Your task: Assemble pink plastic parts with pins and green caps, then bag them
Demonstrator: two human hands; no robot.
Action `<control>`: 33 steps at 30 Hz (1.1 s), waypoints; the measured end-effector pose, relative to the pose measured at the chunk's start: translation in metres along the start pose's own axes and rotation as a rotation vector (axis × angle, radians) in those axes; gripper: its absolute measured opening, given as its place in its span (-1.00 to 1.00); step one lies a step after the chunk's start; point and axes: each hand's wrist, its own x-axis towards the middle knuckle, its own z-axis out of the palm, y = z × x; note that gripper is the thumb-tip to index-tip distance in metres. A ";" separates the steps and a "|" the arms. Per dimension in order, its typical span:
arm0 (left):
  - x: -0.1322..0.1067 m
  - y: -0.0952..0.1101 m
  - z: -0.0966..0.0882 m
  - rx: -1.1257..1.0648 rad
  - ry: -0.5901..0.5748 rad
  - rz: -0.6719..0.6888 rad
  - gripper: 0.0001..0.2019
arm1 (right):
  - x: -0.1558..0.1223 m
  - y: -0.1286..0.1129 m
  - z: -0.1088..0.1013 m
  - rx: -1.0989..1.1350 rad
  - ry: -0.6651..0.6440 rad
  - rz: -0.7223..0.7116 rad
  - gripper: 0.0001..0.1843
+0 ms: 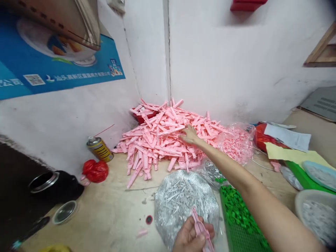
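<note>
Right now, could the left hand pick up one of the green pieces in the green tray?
Probably not easily: the left hand holds a pink plastic part, and the right forearm crosses in front of some green pieces, though others look uncovered.

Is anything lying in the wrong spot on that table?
Maybe one small pink plastic piece: it lies alone on the tabletop, left of the plastic-lined round tray, well away from the big pink heap.

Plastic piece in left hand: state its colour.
The plastic piece is pink, clearest in the head view.
</note>
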 end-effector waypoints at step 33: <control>-0.036 -0.037 0.036 0.191 0.139 0.254 -0.66 | -0.435 -0.057 -0.048 0.381 -0.009 0.116 -0.51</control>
